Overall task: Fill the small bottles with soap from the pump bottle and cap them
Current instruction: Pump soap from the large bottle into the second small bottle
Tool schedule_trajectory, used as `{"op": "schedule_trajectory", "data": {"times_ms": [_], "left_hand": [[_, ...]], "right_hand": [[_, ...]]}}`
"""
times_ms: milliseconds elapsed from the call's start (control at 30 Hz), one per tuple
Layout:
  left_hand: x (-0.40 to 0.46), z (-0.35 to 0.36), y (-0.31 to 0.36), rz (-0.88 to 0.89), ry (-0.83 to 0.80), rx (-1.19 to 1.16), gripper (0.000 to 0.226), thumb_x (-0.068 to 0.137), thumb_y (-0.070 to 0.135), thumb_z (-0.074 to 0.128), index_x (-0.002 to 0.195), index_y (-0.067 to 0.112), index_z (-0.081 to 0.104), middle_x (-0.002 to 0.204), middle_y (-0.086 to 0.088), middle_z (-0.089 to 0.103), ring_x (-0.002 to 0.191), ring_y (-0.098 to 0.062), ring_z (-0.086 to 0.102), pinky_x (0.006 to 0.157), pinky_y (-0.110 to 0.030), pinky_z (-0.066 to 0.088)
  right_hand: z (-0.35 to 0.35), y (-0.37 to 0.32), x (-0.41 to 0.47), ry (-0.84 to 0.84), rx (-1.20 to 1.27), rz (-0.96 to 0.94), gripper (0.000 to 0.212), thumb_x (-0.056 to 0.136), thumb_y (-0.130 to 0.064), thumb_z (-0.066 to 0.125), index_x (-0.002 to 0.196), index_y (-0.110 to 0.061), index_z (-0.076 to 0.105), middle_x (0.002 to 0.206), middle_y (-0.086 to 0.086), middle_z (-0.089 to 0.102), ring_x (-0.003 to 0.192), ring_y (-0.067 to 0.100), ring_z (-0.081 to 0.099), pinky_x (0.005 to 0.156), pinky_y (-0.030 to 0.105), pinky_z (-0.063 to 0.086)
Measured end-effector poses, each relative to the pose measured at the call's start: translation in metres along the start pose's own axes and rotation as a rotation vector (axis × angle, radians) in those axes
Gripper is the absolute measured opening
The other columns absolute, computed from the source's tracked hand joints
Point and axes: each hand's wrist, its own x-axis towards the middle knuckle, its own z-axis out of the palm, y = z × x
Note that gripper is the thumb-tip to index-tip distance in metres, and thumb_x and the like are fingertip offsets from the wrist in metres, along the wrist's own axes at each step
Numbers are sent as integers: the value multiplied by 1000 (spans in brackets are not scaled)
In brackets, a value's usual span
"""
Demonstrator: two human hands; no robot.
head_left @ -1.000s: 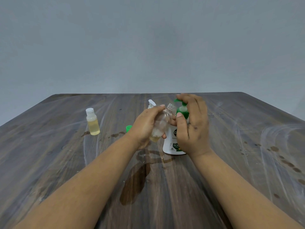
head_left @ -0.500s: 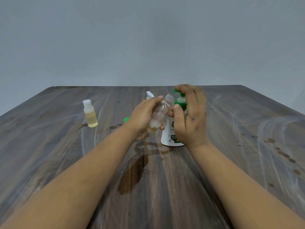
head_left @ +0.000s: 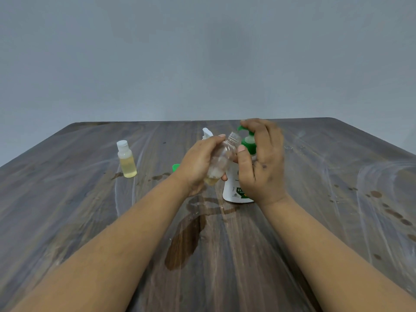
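A dark wood-grain counter (head_left: pixel 315 221) streaked with pale smears. Toward its left edge stands a capped small bottle (head_left: pixel 126 159) of yellowish liquid. Near the middle stands the white pump bottle (head_left: pixel 234 188), a green cap (head_left: pixel 175 167) to its left. A dark wet patch (head_left: pixel 186 242) spreads toward the near edge; brown spots (head_left: pixel 394 215) dot the right side.
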Motion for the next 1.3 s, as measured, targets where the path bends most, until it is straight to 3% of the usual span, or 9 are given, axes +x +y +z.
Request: {"op": "schedule_trajectory", "data": {"times_ms": [267, 467, 733, 933, 1167, 1300], "left_hand": [[1, 0, -1, -1, -11, -21, 39, 104, 27, 37, 96, -2, 62, 66, -8, 64, 44, -17, 53, 44, -27, 45], [1, 0, -1, 2, -13, -31, 39, 104, 27, 38, 89, 1, 63, 68, -8, 66, 44, -18, 53, 44, -27, 45], [2, 0, -2, -4, -1, -42, 38, 104, 27, 39, 91, -1, 62, 75, -13, 65, 45, -18, 54, 44, -27, 45], [1, 0, -1, -2, -11, -14, 40, 104, 28, 37, 87, 3, 63, 66, -6, 67, 44, -20, 52, 46, -29, 43], [3, -1, -2, 2, -19, -31, 40, 104, 27, 38, 92, -2, 62, 70, -10, 64, 47, -19, 53, 44, -28, 44], [1, 0, -1, 2, -12, -16, 40, 104, 27, 37, 87, 1, 62, 65, -6, 65, 45, -19, 53, 45, -28, 44]], "right_hand": [[1, -1, 1, 35, 20, 16, 26, 83, -14, 48, 98, -1, 64, 98, 5, 59, 94, 21, 52, 82, 17, 39], [-1, 1, 1, -1, 25, 14, 38, 84, -18, 46, 114, 1, 61, 114, 11, 56, 107, 21, 50, 91, 19, 39], [1, 1, 1, 27, 24, 23, 26, 81, -10, 50, 100, 0, 66, 101, 7, 60, 96, 23, 54, 84, 14, 39], [-1, 1, 0, -9, 11, 12, 39, 84, -19, 47, 115, 1, 61, 115, 11, 57, 108, 23, 52, 93, 16, 37], [1, 0, 1, 21, 17, 12, 28, 83, -13, 49, 102, 1, 65, 103, 8, 60, 98, 22, 54, 85, 16, 40], [0, 2, -1, 3, 1, 0, 37, 85, -18, 47, 112, 2, 62, 111, 11, 58, 105, 21, 52, 91, 16, 38]]}}
